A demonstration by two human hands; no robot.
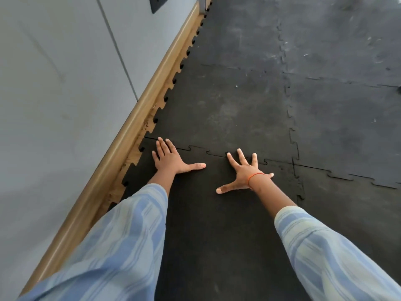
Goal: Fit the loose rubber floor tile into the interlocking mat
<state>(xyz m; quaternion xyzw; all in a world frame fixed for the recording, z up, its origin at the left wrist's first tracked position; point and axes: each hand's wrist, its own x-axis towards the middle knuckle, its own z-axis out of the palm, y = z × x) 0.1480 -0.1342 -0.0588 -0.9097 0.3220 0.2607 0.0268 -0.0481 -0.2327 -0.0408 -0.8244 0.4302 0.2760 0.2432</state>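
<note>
Fingers: splayed flat, both hands. Left hand [171, 158] and right hand [246, 172] press the loose tile [212, 213], matte black rubber, near centre, its toothed far edge meeting the scuffed interlocking mat [238, 105].

Grey wall [54, 83], wooden skirting [152, 90], dark wall plate [158, 2].

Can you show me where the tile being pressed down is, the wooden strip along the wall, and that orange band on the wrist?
loose tile [208, 213]: head view, bare middle of its top.
wooden skirting [138, 118]: head view, its rounded face.
orange wrist band [256, 175]: head view, on the thread across the right wrist.
</note>
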